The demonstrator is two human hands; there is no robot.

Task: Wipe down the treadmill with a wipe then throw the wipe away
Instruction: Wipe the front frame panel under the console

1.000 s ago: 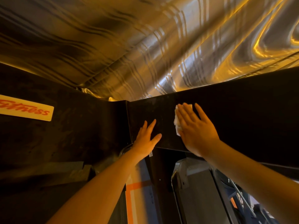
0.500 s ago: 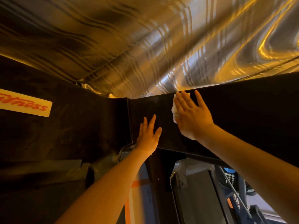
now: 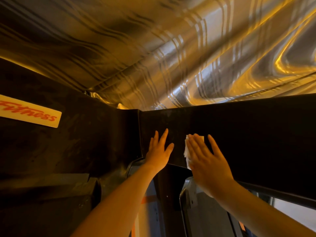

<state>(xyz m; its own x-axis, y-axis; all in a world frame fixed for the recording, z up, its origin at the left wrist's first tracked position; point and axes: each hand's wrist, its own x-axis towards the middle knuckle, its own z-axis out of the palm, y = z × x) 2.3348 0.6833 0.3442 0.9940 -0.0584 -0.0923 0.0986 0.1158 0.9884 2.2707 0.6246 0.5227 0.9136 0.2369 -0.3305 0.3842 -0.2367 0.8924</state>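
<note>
Nearest, at the bottom edge, two bare forearms reaching up and away, above grey treadmill side rails (image 3: 203, 218) with an orange stripe between. Farther up, left hand (image 3: 159, 151) flat, fingers straight and slightly spread, palm laid on the black treadmill panel (image 3: 256, 137) close to its vertical seam, holding nothing. Just to its right, right hand (image 3: 207, 161) also flat, fingers straight and together with thumb apart, pressing a white wipe (image 3: 187, 152) against the same panel; wipe showing only at the fingertips and along the hand's left edge, reaching down to the panel's lower rim. Hands near each other, not touching. Off to the left, on an adjoining dark panel, a pale label (image 3: 29, 111) with red "Fitness" lettering. Beyond the panel's top edge, blurred, streaked gold and silver reflections.
</note>
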